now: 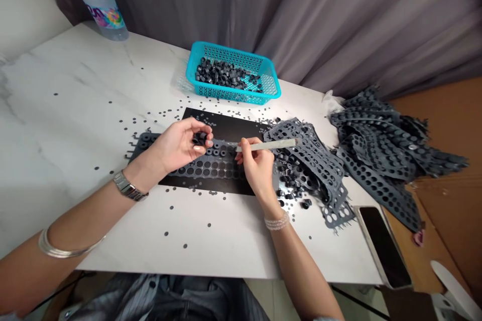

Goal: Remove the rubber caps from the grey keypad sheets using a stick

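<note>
My left hand [184, 144] is curled around several small black rubber caps [200, 138] above a grey rubber sheet [205, 168] with rows of round holes and caps. In my right hand [258, 160] is a thin pale stick [278, 144], gripped like a pen, its tip near the caps still in the sheet. The sheet lies on a black board [229, 128] on the white table. My right fingers hide part of the sheet's right end. Loose black caps [291, 175] lie to the right of my right hand.
A turquoise basket [233, 95] with many black caps stands at the back. Punched sheets [309, 150] are piled at right, with a larger heap [380, 135] beyond. A phone [384, 246] lies at the right edge, a water bottle [100, 5] at back left. Small dark discs [209, 224] are scattered about.
</note>
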Demonstrator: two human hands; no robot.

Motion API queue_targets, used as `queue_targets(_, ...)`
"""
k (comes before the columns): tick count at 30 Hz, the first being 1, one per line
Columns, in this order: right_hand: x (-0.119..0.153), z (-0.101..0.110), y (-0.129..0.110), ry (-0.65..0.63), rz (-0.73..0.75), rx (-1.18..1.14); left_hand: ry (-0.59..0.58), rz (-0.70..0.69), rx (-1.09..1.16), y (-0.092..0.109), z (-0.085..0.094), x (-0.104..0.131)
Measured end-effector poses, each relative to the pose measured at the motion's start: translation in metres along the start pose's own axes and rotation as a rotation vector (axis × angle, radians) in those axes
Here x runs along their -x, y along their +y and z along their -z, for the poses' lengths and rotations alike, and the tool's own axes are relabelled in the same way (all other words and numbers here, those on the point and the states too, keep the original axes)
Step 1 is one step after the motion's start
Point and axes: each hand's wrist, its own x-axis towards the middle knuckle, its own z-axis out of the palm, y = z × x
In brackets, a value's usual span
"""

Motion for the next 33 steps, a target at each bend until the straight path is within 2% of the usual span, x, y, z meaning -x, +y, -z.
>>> queue_targets(3, 0.002, -0.001, 0.004, -0.050, 0.010, 0.046, 0.025, -0.175, -0.473, -0.008, -0.008, 0.005)
queue_targets(7, 0.003, -0.003, 0.005, -0.084, 0.043, 0.105, 0.076, -0.543, -1.267, -0.020, -0.018, 0.009)
queue_targets(9, 0.003, -0.003, 0.003, -0.089, 0.060, 0.121, 0.051, -0.595, -1.503, -0.025, -0.022, 0.009)
queue_targets(11, 0.003, -0.002, 0.002, -0.087, 0.068, 0.128, 0.035, -0.583, -1.631, -0.029, -0.025, 0.009)
queue_targets(15, 0.003, -0.002, -0.001, -0.092, 0.078, 0.146, 0.068, -0.572, -1.724, -0.033, -0.028, 0.008)
queue_targets(20, 0.006, -0.007, -0.002, -0.103, 0.140, 0.223, 0.079, -0.577, -1.715, -0.035, -0.027, 0.006)
queue_targets(26, 0.010, -0.016, -0.002, -0.062, 0.191, 0.346, -0.015, -0.624, -1.500, -0.031, -0.016, 0.000)
queue_targets(30, 0.009, -0.015, -0.003, -0.064, 0.184, 0.328, -0.006, -0.571, -1.404, -0.026, -0.009, -0.001)
queue_targets(33, 0.008, -0.011, -0.002, -0.088, 0.173, 0.259, -0.018, -0.598, -1.409, -0.028, -0.009, -0.001)
